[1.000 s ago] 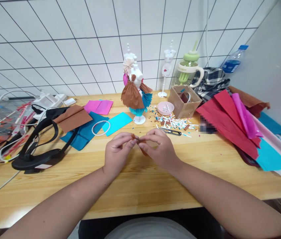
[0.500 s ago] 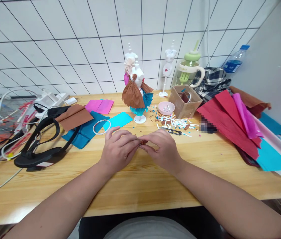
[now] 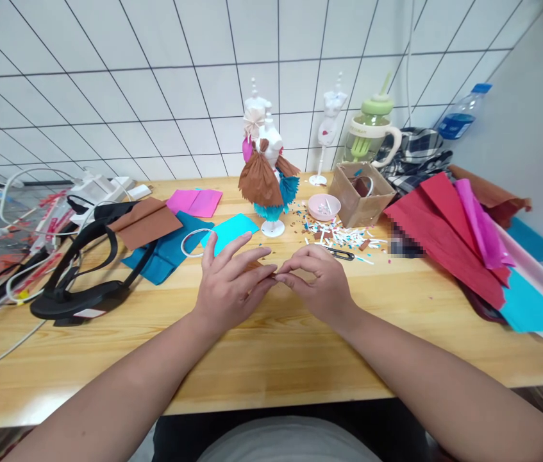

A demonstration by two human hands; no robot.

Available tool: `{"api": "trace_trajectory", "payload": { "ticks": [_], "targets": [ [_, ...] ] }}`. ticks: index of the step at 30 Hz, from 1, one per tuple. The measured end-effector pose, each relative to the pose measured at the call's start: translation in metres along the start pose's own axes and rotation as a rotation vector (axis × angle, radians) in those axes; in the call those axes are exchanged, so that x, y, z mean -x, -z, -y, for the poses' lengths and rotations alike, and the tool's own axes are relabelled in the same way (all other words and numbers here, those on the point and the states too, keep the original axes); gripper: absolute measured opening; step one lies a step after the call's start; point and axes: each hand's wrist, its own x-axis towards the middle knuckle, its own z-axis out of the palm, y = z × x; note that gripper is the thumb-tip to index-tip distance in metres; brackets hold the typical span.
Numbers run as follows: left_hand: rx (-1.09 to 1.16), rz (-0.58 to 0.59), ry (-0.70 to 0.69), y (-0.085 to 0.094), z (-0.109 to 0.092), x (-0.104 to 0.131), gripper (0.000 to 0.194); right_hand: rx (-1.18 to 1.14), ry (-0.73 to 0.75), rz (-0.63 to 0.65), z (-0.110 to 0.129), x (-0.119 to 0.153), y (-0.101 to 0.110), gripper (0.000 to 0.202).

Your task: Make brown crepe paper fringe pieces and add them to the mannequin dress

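Observation:
My left hand (image 3: 233, 282) pinches a small brown paper piece (image 3: 253, 265), mostly hidden behind its raised fingers. My right hand (image 3: 319, 281) is closed in a pinch, its fingertips meeting those of my left hand; what lies between them is too small to make out. Beyond my hands stands a small white dress form (image 3: 271, 142) wearing brown and teal pleated paper (image 3: 258, 183). Small black snips (image 3: 341, 254) lie just past my right hand. A white ring (image 3: 197, 243) rests on a cyan sheet (image 3: 233, 232) behind my left hand.
On the left are a black headset (image 3: 79, 298), cables and folded papers (image 3: 146, 223). Paper scraps (image 3: 343, 236), a pink bowl (image 3: 324, 206), a cardboard box (image 3: 362, 199) and a green-lidded jug (image 3: 372, 131) sit behind my right hand. Red sheets (image 3: 444, 231) lie right.
The fingers of my left hand have spread and lifted, and some brown paper now shows behind them. Both hands' fingertips stay together. The view has shifted slightly.

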Motion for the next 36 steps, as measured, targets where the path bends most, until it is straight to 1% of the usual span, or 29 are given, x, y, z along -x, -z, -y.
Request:
{"api": "trace_trajectory", "payload": {
  "ticks": [2,6,8,11,12,14,15,16,18,20,21,23,26,28,31,33,36],
  "targets": [
    [-0.005,-0.008,0.005,0.0,0.0,0.0,0.011,-0.015,-0.002,-0.003,0.0,0.0,0.0,0.01],
    [-0.011,-0.021,0.007,0.001,-0.002,-0.001,0.012,-0.08,-0.073,-0.015,0.002,0.0,0.0,0.008],
    [0.02,-0.017,0.015,0.001,-0.001,-0.002,0.013,-0.125,-0.107,0.014,0.001,-0.002,0.001,0.007],
    [0.114,0.021,0.09,0.0,0.002,-0.004,0.011,-0.144,-0.099,0.072,-0.009,-0.009,0.007,0.005],
    [0.152,0.031,0.122,0.0,0.004,-0.004,0.011,-0.124,-0.104,0.065,-0.015,-0.012,0.012,0.007],
    [0.219,0.048,0.179,-0.003,0.009,-0.004,0.012,-0.028,-0.164,0.008,-0.032,-0.019,0.023,0.016],
    [0.247,0.064,0.202,-0.004,0.011,-0.004,0.012,0.06,-0.178,0.011,-0.042,-0.022,0.029,0.016],
    [0.267,0.089,0.227,-0.005,0.013,-0.003,0.012,0.165,-0.169,0.042,-0.051,-0.024,0.035,0.016],
    [0.28,0.159,0.285,-0.007,0.015,-0.001,0.013,0.371,-0.143,0.179,-0.066,-0.025,0.041,0.016],
    [0.275,0.219,0.332,-0.009,0.014,0.0,0.012,0.507,-0.117,0.316,-0.074,-0.022,0.04,0.017],
    [0.27,0.235,0.346,-0.009,0.013,0.0,0.012,0.545,-0.103,0.371,-0.076,-0.021,0.038,0.018],
    [0.27,0.245,0.353,-0.009,0.011,0.0,0.011,0.592,-0.074,0.427,-0.074,-0.017,0.031,0.019],
    [0.29,0.24,0.35,-0.008,0.009,-0.001,0.01,0.676,-0.055,0.395,-0.067,-0.014,0.021,0.017],
    [0.346,0.24,0.359,-0.009,0.009,0.0,0.01,0.728,-0.064,0.365,-0.063,-0.015,0.019,0.015],
    [0.446,0.257,0.423,-0.01,0.008,0.0,0.011,0.76,-0.078,0.365,-0.061,-0.016,0.018,0.014],
    [0.451,0.286,0.473,-0.01,0.006,0.0,0.012,0.773,-0.079,0.37,-0.062,-0.016,0.016,0.014],
    [0.416,0.314,0.496,-0.008,0.003,-0.003,0.012,0.819,-0.084,0.376,-0.062,-0.015,0.012,0.016]
  ]
}}
